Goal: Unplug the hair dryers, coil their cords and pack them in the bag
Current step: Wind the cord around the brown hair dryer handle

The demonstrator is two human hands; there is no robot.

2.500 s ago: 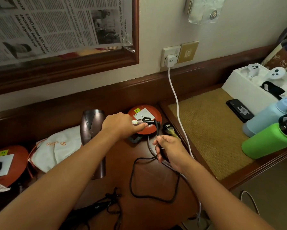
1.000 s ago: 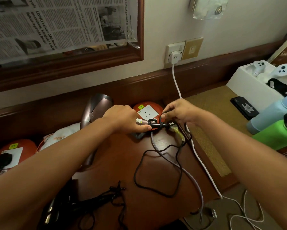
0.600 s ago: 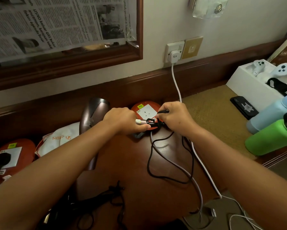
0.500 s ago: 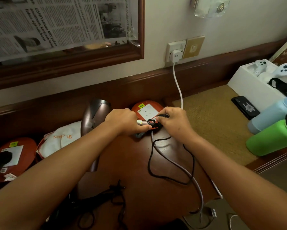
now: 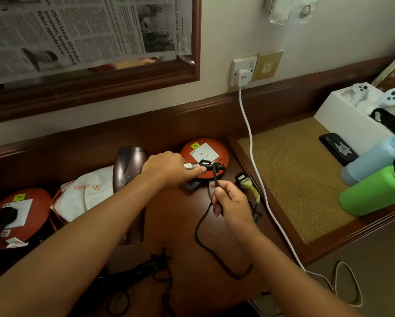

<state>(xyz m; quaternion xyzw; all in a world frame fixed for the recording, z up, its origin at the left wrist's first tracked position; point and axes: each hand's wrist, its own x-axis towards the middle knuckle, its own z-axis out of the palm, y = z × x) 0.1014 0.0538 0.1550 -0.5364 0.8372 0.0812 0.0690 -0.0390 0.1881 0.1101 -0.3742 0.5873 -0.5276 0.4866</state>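
A dark wooden desk (image 5: 180,225) is set against a cream wall. On it, the bronze hair dryer (image 5: 129,179) handle is gripped by the left hand (image 5: 166,169) — its black cord (image 5: 205,227) is pinched by the right hand (image 5: 228,202) beside the red socket reel (image 5: 205,154). Game controllers (image 5: 374,94) are kept in a white box (image 5: 342,120) right of it.

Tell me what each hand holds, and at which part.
The left hand grips the hair dryer handle end; the right hand pinches its black cord just below the wrap.

In front of me a newspaper (image 5: 77,30) covers a wood-framed mirror (image 5: 100,85). A white charger (image 5: 243,76) sits in the wall socket, its white cable (image 5: 251,143) trailing across a woven mat (image 5: 294,175). At my right stand a green bottle (image 5: 374,193), a blue bottle (image 5: 374,156), a black phone (image 5: 338,151) and a white box (image 5: 342,120) holding controllers.
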